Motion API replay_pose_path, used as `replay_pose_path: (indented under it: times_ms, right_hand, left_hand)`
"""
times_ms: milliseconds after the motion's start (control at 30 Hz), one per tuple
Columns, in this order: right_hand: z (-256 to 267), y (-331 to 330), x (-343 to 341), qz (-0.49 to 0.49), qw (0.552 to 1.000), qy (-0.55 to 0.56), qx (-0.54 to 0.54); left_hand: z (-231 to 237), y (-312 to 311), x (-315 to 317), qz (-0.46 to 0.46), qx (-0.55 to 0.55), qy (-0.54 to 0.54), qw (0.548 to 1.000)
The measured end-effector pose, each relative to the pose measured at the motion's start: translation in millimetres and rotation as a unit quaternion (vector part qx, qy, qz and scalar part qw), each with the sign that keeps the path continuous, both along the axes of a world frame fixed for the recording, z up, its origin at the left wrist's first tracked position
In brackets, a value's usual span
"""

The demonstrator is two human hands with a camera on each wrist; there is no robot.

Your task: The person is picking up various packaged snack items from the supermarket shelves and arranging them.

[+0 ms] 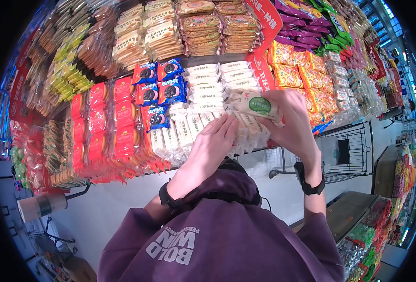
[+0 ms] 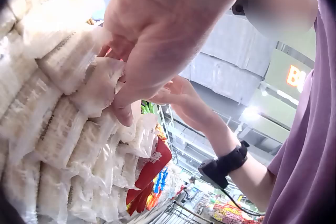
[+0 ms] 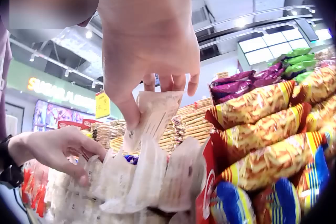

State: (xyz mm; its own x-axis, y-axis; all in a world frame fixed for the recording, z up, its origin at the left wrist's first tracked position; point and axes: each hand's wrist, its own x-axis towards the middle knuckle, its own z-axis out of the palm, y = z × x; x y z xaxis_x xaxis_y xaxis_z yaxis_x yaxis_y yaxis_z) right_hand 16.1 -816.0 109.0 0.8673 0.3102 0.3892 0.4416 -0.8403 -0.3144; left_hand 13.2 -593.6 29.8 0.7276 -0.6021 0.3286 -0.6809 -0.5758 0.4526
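Clearly, the right hand (image 1: 292, 123) pinches a green-labelled packet (image 1: 258, 106). Left of it, the left hand (image 1: 213, 140), fingers fairly straight, seemingly touches white packets (image 1: 183, 131).

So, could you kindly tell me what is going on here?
A person in a purple top is handling white packets in what looks like a shop. Their right hand holds a packet with a green label over the others; whether it touches those below is hard to tell. Their left hand rests on the packets nearby. Blue packets and red packets lie on the person's left, orange bags on the right.
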Motion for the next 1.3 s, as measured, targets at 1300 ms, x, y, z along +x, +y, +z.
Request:
replay_pose_path:
  times_ms: [1300]
  right_hand:
    - [-28.1,0.8,162.8,0.172,0.92,0.066,-0.344]
  left_hand:
    - [-8.9,-1.3,0.6,0.0,0.023,-0.025,0.999]
